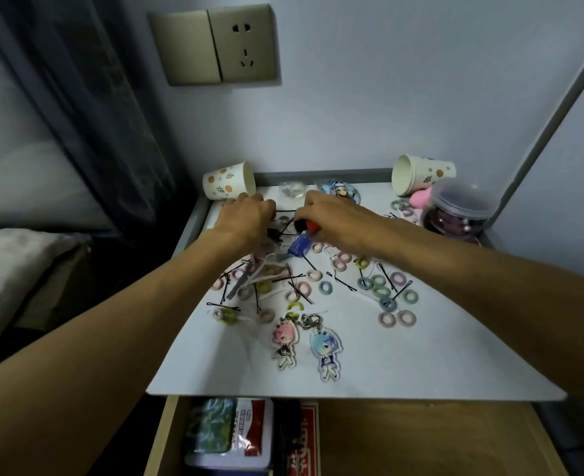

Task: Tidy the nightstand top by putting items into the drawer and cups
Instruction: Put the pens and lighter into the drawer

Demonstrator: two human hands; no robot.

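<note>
The white nightstand top (404,365) is strewn with several pastel hair rings (381,292) and black bobby pins (343,283). My right hand (335,218) grips a blue-handled tool with a red and black end (301,243) near the back middle. My left hand (246,218) reaches down with curled fingers onto a dark object (274,235) and pins beside it; what it holds is hidden. Two paper cups lie on their sides, one at back left (227,182), one at back right (421,173). The drawer (421,438) below the front edge stands open.
Two acrylic figure keychains (304,341) lie near the front. A round badge (342,192) and a clear packet (292,190) sit at the back. A plastic jar (462,209) and a pink sponge (421,201) stand back right. Boxes (235,438) fill the drawer's left side.
</note>
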